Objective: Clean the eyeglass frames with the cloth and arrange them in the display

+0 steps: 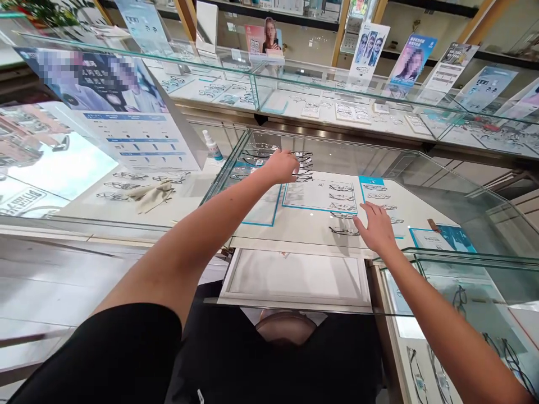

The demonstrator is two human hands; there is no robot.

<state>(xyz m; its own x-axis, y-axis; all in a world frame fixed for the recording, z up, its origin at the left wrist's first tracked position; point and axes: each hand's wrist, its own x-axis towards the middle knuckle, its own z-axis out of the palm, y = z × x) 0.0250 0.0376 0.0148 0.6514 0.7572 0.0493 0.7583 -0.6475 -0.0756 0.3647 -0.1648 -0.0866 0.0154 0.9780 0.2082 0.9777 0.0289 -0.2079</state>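
- Dark, thin-rimmed eyeglasses [306, 172] lay in a stacked row at the upper centre of the frame, on either side of the left hand [283, 166].
- Handling (judged): each pair was probably light, with slim, bendable temples and smooth, easily smudged lenses; the bridge or the temple hinges offered the safest hold.
- The left fingers curled downward over the row; their tips were hidden, so whether they grasped a pair could not be told.
- The right hand [378, 227], right of centre, had loosely spread fingers with nothing visibly held, just beside a lower black-framed pair [344, 230].
- Both columns stood over the white floor of a glass-walled display case [295, 229]; glare and thin rims made the pairs hard to count.
- At lower right, dark-framed spectacles [514, 359] were partly covered by the right forearm.
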